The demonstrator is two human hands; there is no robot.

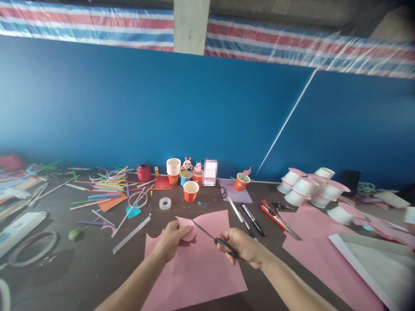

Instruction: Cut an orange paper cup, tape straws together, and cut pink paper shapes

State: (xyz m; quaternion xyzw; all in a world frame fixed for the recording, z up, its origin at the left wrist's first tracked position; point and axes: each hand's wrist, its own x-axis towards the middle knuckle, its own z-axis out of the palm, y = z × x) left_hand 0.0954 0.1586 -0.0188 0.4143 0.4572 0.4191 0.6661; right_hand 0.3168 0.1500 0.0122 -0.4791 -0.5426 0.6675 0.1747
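1. Left hand (171, 242) pinches a small pink cutout (188, 231), holding it just above the big pink sheet (194, 272) lying on the table (81, 268).
2. Right hand (241, 248) is closed around the scissors (214, 237) handles, blades pointing left and touching the cutout's edge.
3. Behind the sheet: a tape roll (165, 203) and an orange cup (190, 191).
4. To the right are pens (251, 219), a red cutter (275, 216) and a pile of white cups (308, 188).
5. Straws (103, 190) are scattered far left.
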